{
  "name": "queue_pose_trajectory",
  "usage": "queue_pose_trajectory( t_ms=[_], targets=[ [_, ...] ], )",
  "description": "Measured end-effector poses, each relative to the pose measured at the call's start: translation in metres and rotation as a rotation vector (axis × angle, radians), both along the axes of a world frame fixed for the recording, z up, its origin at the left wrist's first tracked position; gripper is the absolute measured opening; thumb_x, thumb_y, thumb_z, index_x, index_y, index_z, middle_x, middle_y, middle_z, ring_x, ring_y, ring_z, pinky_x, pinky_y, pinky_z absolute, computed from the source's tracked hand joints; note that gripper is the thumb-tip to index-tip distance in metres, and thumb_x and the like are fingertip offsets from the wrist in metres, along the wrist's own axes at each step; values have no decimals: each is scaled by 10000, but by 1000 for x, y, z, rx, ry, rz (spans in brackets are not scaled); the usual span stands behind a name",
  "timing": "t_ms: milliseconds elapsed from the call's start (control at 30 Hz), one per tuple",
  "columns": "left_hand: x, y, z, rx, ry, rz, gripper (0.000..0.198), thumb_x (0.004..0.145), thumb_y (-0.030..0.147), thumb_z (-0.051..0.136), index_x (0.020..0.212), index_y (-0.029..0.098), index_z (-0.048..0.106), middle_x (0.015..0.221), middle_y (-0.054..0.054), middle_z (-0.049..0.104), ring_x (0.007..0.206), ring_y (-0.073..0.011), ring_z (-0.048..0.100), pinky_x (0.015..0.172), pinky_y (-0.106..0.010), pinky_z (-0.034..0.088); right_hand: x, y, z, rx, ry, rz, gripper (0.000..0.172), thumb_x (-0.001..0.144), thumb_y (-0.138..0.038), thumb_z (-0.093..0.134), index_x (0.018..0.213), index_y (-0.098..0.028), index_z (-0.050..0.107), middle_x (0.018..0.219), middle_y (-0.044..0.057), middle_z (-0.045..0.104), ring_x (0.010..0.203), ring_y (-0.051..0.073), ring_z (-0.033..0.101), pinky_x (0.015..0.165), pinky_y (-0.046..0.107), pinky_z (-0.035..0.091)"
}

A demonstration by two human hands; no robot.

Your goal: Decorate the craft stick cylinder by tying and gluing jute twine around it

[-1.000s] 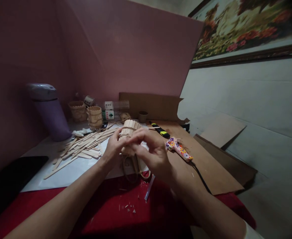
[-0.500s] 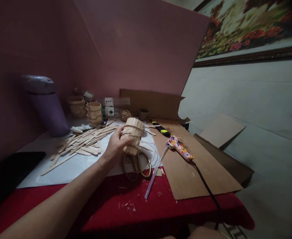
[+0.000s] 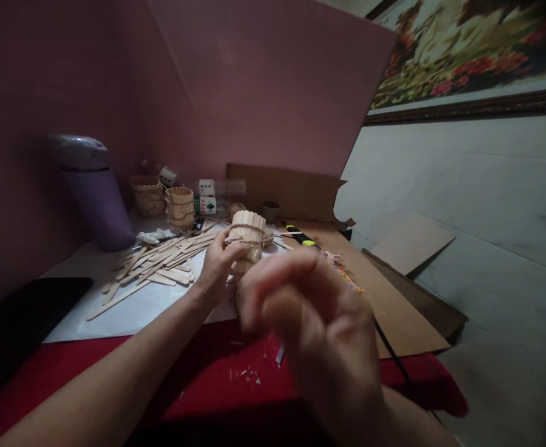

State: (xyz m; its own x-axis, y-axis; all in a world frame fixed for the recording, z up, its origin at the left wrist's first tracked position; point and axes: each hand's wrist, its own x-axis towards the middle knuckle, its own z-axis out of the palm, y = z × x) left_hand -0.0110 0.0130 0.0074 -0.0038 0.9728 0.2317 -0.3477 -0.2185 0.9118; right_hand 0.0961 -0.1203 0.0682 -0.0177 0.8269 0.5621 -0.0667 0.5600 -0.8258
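My left hand (image 3: 217, 264) is wrapped round a small cup made of craft sticks (image 3: 249, 234), with twine tied about it, and holds it up over the table. My right hand (image 3: 324, 329) is close to the camera, in front of the cup's lower right side. Its fingers look curled but are smeared by motion, so I cannot tell whether they hold anything. Behind that hand, the flower-patterned glue gun (image 3: 347, 277) shows only in part. The scissors below the cup are mostly hidden.
Loose craft sticks (image 3: 161, 257) lie piled on white paper (image 3: 128, 316). Two stick cups, one nearer (image 3: 180, 208), stand behind, by a purple bottle (image 3: 98, 205). A box cutter (image 3: 301, 236) rests on cardboard (image 3: 407, 329). The glue gun's black cord (image 3: 394, 357) crosses the red cloth (image 3: 198, 385).
My right hand has come up from the bottom edge and now covers the scissors, most of the glue stick and part of the glue gun. My left hand still holds the cup, now more upright.
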Motion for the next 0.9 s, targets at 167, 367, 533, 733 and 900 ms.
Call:
queue_pose_trajectory(
  t_ms=[167,367,533,733,900],
  targets=[
    [-9,5,14,-5,-36,127,510,567,305,690,1043,150,596,838,-27,615,638,-151,561,485,-248,482,45,81,1,61,-567,-533,151,910,-298,608,789,-210,628,721,26,667,688,169,606,663,301,440],
    [-18,13,18,5,67,168,539,540,304,688,1046,135,613,856,-38,620,659,-157,555,545,-272,483,59,128,-22,-185,-1371,-559,247,866,-144,512,887,-182,755,987,154,752,894,271,672,696,333,423],
    [-20,17,14,20,131,257,576,526,288,707,1075,137,617,885,-53,632,719,-193,572,608,-298,481,55,147,-28,-164,-1385,-439,244,796,-73,544,824,-153,772,914,139,766,860,242,682,681,301,419],
    [-20,17,16,109,28,184,566,580,315,703,1112,151,601,919,-43,640,765,-187,583,664,-286,486,37,146,-23,-91,-1348,-299,220,866,-157,565,926,-200,773,947,64,772,857,179,678,699,252,422],
    [-21,19,16,203,130,231,628,556,331,706,1148,151,600,964,-55,669,869,-227,622,766,-327,511,8,136,-42,-85,-1384,-261,274,885,-339,595,1029,-168,754,1033,124,754,864,224,684,685,284,442]
  ],
)
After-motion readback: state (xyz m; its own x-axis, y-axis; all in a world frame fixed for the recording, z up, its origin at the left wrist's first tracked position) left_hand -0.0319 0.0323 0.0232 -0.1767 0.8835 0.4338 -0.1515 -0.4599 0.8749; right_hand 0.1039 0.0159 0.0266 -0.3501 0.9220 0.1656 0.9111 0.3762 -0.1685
